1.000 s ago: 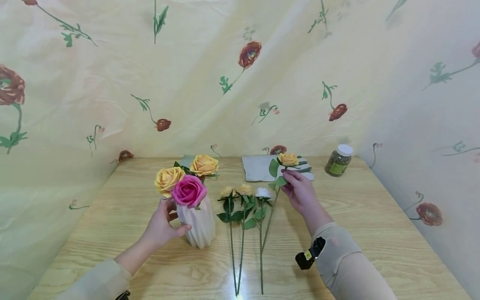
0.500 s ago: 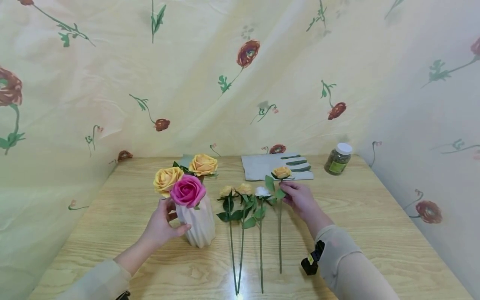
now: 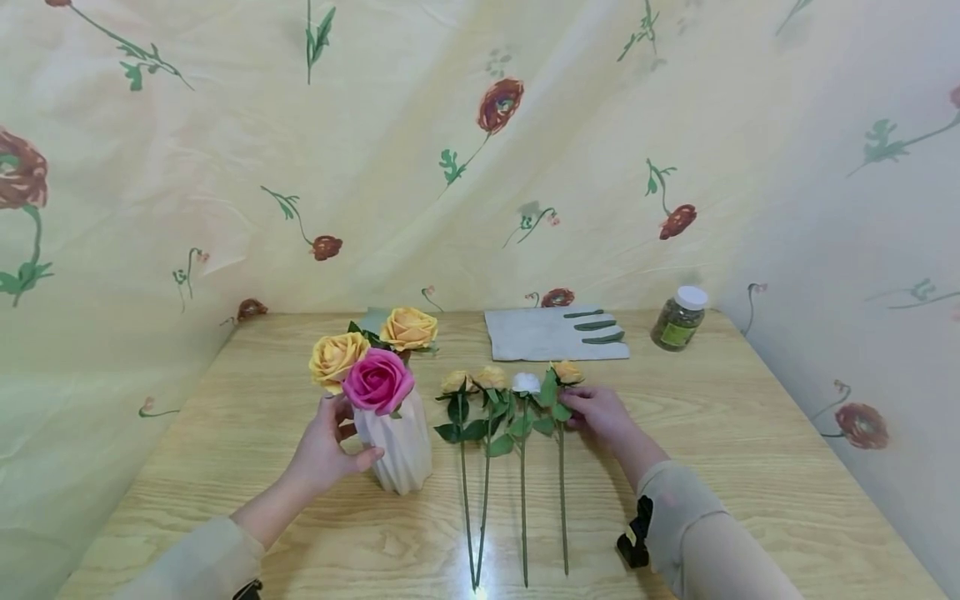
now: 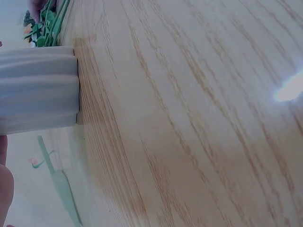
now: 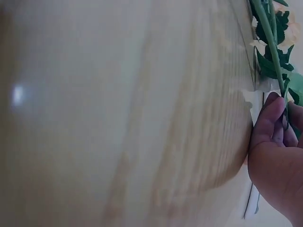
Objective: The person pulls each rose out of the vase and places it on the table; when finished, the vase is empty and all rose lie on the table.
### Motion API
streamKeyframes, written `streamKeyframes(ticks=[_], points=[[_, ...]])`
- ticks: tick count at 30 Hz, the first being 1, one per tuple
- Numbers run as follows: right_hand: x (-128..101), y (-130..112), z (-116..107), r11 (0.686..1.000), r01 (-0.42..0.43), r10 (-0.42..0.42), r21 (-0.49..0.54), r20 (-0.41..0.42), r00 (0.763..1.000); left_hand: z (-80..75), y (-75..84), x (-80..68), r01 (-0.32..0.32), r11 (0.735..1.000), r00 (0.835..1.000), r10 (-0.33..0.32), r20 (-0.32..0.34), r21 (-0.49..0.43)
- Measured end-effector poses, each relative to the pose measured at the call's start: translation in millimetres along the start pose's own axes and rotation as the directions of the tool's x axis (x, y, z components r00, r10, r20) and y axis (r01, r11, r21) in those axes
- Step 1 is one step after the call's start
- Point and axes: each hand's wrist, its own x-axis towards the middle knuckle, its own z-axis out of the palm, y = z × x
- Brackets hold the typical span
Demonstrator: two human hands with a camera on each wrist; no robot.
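Lowered onto the table [image 3: 712, 433], the yellow rose [image 3: 561, 400] stays pinched in the right hand [image 3: 600, 414]; the left hand [image 3: 326, 450] grips the vase [image 3: 397, 454].

Pale wood-grain desk [image 3: 750, 450], smooth with a glossy glare at the lower centre; ribbed white vase [image 3: 397, 454], matt; printed cloth backdrop [image 3: 525, 150], creased

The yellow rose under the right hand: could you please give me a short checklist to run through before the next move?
1. Right hand pinches the yellow rose stem: ok.
2. Rose lies flat on the table: ok.
3. It lies in line with the three stems beside it: ok.
4. Left hand steadies the vase: ok.
5. Vase upright: ok.
6. Room left in the vase mouth: cannot tell.
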Motion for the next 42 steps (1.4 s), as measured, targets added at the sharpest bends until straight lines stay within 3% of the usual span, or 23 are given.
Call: streamKeyframes(ticks=[13,25,34,42], points=[[-7,-2,0,0.991,0.019,-0.015,-0.134,0.028,1.0,1.1,-1.8,0.2,-0.009,1.0,1.0,0.009,-0.002,0.023],[-16,-12,-7,0.941,0.084,-0.051,-0.328,0.106,0.993,1.7,-2.1,-0.1,0.011,1.0,1.0,-0.011,0.006,0.023],[-22,-26,-16,0.935,0.139,-0.085,-0.325,0.175,0.981,0.3,0.2,-0.5,0.041,0.999,0.999,-0.041,0.012,0.028],[-26,-51,-11,0.914,0.193,-0.117,-0.356,0.224,0.967,0.5,-2.6,-0.5,0.0,1.0,1.0,0.0,0.0,0.004]])
